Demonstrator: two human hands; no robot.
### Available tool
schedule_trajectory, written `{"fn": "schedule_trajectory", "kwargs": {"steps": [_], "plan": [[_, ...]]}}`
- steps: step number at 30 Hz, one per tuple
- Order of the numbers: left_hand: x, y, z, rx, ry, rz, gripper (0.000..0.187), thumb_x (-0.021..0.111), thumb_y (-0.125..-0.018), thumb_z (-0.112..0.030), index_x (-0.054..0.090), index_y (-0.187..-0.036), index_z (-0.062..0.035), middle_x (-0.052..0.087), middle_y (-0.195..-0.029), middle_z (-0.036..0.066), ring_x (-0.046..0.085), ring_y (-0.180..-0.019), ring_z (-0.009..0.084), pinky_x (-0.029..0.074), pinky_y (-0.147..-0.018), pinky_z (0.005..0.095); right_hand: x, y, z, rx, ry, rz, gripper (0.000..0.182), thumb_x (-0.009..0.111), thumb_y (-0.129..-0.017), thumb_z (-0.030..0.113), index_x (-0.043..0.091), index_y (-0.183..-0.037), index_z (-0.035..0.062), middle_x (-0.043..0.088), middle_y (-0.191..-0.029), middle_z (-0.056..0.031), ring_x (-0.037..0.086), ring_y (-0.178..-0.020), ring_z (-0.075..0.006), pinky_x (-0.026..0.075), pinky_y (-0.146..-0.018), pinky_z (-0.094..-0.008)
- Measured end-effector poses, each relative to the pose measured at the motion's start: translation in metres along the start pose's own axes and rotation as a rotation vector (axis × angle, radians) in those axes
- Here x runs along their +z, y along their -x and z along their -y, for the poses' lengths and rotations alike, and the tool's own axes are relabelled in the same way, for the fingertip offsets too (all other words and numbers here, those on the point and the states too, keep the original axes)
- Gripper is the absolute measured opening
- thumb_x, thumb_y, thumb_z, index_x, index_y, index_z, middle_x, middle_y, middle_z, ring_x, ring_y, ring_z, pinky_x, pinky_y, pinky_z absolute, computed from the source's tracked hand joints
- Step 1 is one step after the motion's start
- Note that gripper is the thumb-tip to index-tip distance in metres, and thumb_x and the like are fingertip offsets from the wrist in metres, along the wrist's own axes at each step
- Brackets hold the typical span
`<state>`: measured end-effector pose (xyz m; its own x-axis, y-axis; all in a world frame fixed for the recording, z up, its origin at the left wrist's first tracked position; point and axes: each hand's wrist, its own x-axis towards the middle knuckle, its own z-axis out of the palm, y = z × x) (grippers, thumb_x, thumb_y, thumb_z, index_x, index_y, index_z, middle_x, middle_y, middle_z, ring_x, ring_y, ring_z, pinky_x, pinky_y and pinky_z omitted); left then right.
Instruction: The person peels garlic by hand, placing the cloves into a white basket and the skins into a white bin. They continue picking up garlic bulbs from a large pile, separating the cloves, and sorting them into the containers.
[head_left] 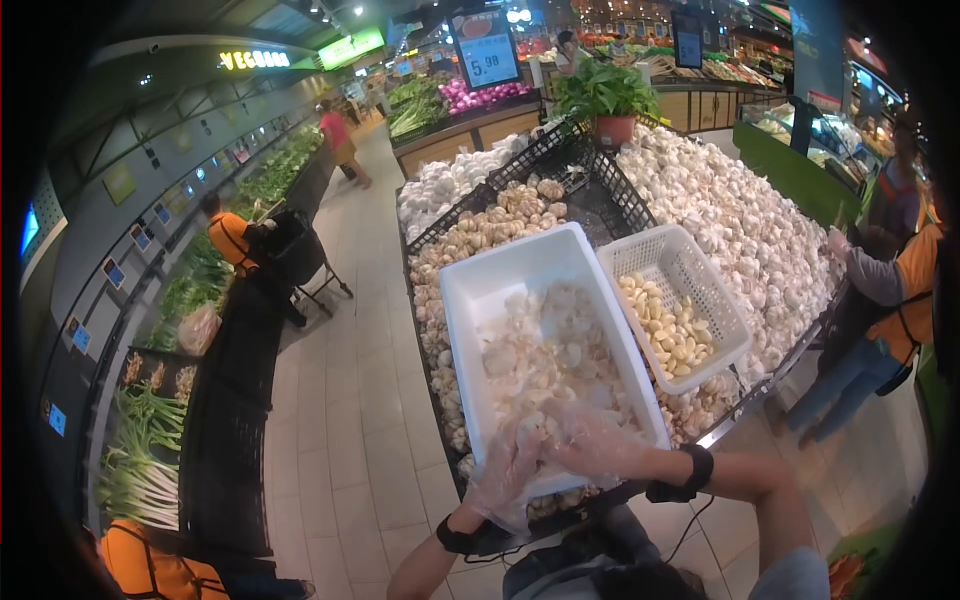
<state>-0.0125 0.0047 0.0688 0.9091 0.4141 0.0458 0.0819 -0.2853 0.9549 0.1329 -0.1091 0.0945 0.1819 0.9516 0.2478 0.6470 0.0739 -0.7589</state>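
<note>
Both of my hands wear clear plastic gloves and meet over the near end of a white foam box (455, 330). My left hand (506, 464) is closed, its fingertips around a pale piece of garlic (538, 424). On the same piece, the fingers of my right hand (597, 442) press in from the other side; much of it is hidden by the gloves. Papery garlic skins (570, 330) cover the box floor below. Just right of the box, a white perforated basket (735, 335) holds peeled garlic cloves (665, 320).
Garlic bulbs (735, 215) are heaped around the box on the stand, with a black crate (625, 195) and potted plant (610, 100) behind. A worker (895, 300) stands at the right edge. Across the left aisle (340, 420), another person stands by a black cart (300, 250) near vegetable shelves.
</note>
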Motion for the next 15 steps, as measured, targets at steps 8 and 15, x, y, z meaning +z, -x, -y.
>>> {"fn": "schedule_trajectory", "kwargs": {"steps": [8, 15], "plan": [[0.003, 0.016, 0.033, 0.264, -0.278, -0.007, 0.038, 0.046, -0.099, -0.024, 0.041, -0.125, 0.0033, 0.054, -0.087, 0.008, 0.056, -0.071, 0.0127, 0.048, -0.063, 0.0281, 0.01, 0.008, -0.017, -0.25, 0.305, 0.082, 0.026, 0.063, -0.077, 0.019, 0.061, -0.088, -0.0044, 0.054, -0.085, -0.0236, 0.058, -0.083, -0.0396, 0.046, -0.067, -0.0468], [0.014, 0.025, 0.033, -0.049, 0.028, -0.014, 0.035, 0.046, -0.097, -0.015, 0.038, -0.126, 0.0021, 0.049, -0.109, 0.024, 0.056, -0.084, 0.0299, 0.048, -0.075, 0.0383, 0.012, 0.013, -0.019, -0.459, 0.474, 0.162, 0.021, 0.062, -0.077, 0.018, 0.062, -0.085, -0.0017, 0.053, -0.098, -0.0238, 0.058, -0.084, -0.0396, 0.047, -0.07, -0.0464]]}}
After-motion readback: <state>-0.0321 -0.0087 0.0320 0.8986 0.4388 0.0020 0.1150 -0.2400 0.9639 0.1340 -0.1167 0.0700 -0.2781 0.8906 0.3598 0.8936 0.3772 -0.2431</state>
